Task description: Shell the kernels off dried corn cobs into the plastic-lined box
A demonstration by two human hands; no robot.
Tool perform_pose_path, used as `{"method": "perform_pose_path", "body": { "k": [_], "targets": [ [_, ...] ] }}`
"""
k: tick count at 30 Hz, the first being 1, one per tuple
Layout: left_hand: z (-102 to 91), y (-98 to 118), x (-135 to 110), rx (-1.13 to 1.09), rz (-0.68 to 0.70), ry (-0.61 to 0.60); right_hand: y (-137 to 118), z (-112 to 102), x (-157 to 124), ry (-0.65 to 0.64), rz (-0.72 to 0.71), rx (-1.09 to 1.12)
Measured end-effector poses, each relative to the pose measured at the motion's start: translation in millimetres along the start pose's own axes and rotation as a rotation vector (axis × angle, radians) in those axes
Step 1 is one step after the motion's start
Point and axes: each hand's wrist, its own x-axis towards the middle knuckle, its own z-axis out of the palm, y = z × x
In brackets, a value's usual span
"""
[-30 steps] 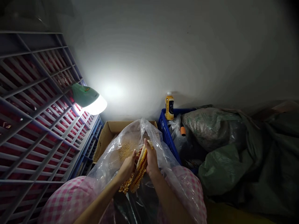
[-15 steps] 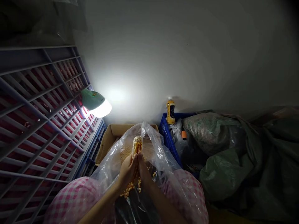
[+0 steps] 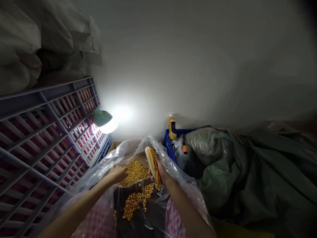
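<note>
Closest lie loose corn kernels (image 3: 131,206). Beyond, the right hand (image 3: 161,171) grips a partly bare corn cob (image 3: 153,165), its long axis pointing away and slightly left; the left hand (image 3: 119,173), its grip unclear, is well left of the cob, at a kernel heap's (image 3: 136,171) edge.

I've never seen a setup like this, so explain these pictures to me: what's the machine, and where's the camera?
There's no machine: these are a person's two bare hands, seen by a camera worn on the head, looking forward and down. The right hand holds a corn cob, partly stripped. The left hand is beside a pile of loose kernels; its grip is unclear. More kernels lie nearer the person, and clear plastic spreads around. A lamp lights everything from the left.
</note>
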Motion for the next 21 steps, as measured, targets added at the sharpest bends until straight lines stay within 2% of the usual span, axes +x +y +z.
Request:
{"method": "perform_pose_path", "body": {
  "k": [4,6,7,10,12,13,15,17,19,21],
  "targets": [
    [-55.5,-48,13,0.144,-0.229,0.133,3,-8,-3,-0.007,-0.021,-0.022],
    [-71.9,-57,13,0.18,-0.314,0.184,7,-8,-2,0.048,-0.089,-0.056],
    [-74.1,-55,11,0.192,-0.328,0.193,9,-7,-1,0.082,-0.141,-0.073],
    [-58.5,-32,4,0.231,-0.303,0.22,16,-1,2,0.14,-0.31,-0.129],
    [-37.8,-9,1,0.223,-0.21,0.267,21,3,4,0.117,-0.395,-0.183],
    [-27.2,3,0,0.17,-0.121,0.257,23,5,5,0.105,-0.433,-0.228],
    [-8.5,20,-1,-0.258,0.069,0.163,25,8,6,0.091,-0.484,-0.341],
    [5.5,28,-3,-0.607,0.111,0.127,26,9,7,0.078,-0.496,-0.457],
    [14.7,27,-5,-0.782,0.153,0.143,25,9,9,0.046,-0.48,-0.527],
    [19.2,22,-8,-0.843,0.175,0.168,23,8,9,0.005,-0.44,-0.561]
  ]
}}
